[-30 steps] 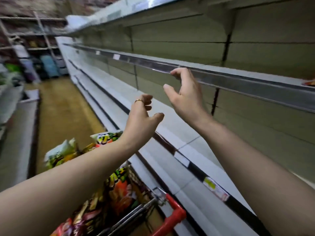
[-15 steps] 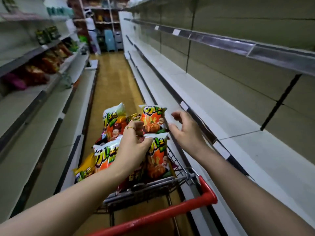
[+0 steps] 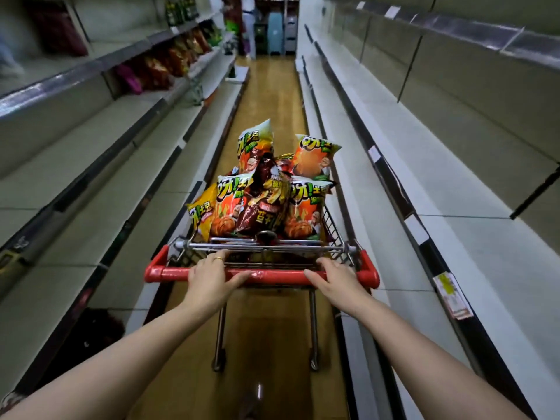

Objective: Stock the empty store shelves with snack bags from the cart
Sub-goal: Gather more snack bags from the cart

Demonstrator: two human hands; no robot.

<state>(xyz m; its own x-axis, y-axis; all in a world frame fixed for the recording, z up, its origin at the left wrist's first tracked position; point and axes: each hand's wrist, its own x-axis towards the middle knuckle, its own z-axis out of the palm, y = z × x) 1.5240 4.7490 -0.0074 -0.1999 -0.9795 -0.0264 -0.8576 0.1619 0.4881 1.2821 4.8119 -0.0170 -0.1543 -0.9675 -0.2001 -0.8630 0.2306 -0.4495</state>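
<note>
Nearest, the left hand [image 3: 209, 277] at 11 o'clock and the right hand [image 3: 336, 280] at 1 o'clock are laid over the red handle [image 3: 275, 274]. Fingers are folded over the bar and thumbs are set along its near side. The fingertips are hidden behind it, so a full grasp is judged probable rather than confirmed. No bag is held.

Change noted: half a second earlier both hands were in among the bags, and a second earlier they were raised to an upper shelf. They are now withdrawn to the handle. It is judged that the cart [image 3: 335, 225] is being repositioned along the aisle and that stocking is paused.

The snack bags [image 3: 230, 207] are located in the basket at 12 o'clock, heaped above its rim. Most are stood on end, long axis vertical, printed faces turned toward 6 o'clock. A dark red bag [image 3: 262, 207] is leaned across the middle. The cart's long axis is aligned from 6 to 12 o'clock.

Beyond, the right-hand shelves [image 3: 454, 225] at 3 o'clock are seen bare. Stocked packets [image 3: 169, 62] are noted at 10 o'clock.
</note>
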